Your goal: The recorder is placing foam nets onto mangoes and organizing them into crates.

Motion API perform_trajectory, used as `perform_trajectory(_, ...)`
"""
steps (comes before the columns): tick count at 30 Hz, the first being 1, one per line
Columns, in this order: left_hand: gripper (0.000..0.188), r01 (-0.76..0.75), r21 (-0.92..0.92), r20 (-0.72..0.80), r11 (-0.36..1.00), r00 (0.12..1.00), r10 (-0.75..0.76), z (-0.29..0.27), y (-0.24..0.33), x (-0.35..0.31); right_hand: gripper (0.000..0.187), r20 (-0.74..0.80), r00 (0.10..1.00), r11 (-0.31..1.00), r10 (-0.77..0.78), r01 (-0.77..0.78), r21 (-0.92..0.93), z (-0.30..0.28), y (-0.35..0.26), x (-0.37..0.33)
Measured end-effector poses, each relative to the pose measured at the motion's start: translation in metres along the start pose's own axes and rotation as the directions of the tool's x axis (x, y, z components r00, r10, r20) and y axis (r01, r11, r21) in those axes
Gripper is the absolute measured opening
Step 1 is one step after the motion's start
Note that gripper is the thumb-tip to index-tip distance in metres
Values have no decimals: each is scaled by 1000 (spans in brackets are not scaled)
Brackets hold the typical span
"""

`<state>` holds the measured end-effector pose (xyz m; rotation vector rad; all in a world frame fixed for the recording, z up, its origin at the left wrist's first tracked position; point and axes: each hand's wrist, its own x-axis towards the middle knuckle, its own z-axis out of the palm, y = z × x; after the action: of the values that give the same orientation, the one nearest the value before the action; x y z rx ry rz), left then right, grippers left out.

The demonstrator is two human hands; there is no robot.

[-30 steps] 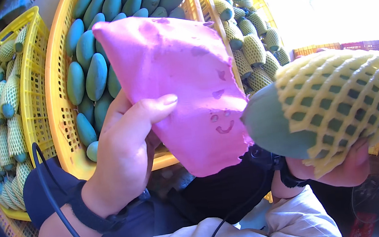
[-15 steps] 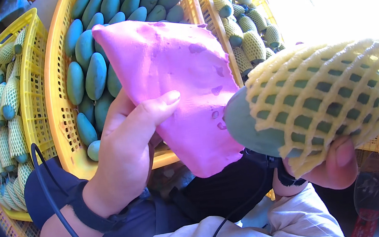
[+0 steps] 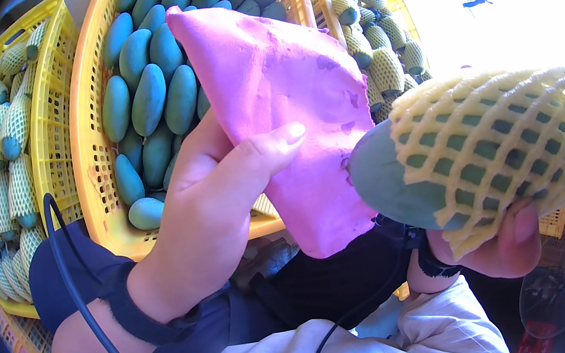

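Note:
My left hand (image 3: 228,190) is closed on a pink cloth (image 3: 287,98), thumb on its front face and fingers hidden behind. The cloth has a ragged right edge and several dark stains. At the right, my right hand (image 3: 509,240) grips a green mango (image 3: 377,172) wearing a pale yellow foam net sleeve (image 3: 504,142). One bare end of the fruit sticks out toward the cloth; whether the two touch I cannot tell. Behind the cloth, bare green mangoes (image 3: 148,100) fill an orange-yellow crate (image 3: 98,199).
A yellow crate (image 3: 55,134) of net-sleeved mangoes (image 3: 12,132) stands at the left. Another crate (image 3: 321,13) with sleeved mangoes (image 3: 386,68) is at the back right. A black cable (image 3: 69,273) crosses my left forearm. Bright glare covers the upper right.
Both hands have shifted slightly right, the cloth also upward and the sleeved mango a little lower. The view has moved a bit. Both grips stay the same.

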<state>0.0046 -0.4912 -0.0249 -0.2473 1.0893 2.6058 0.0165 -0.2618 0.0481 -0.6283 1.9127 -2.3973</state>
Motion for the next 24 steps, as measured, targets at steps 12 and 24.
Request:
perform_trajectory(12, 30, -28, -15, 16, 999, 999, 29, -1, -3, 1, 62, 187, 980, 998, -60, 63, -10, -2, 13, 11)
perform_trajectory(24, 31, -32, -64, 47, 997, 998, 35, 0, -4, -1, 64, 103, 989, 992, -108, 114, -57, 0, 14, 11)
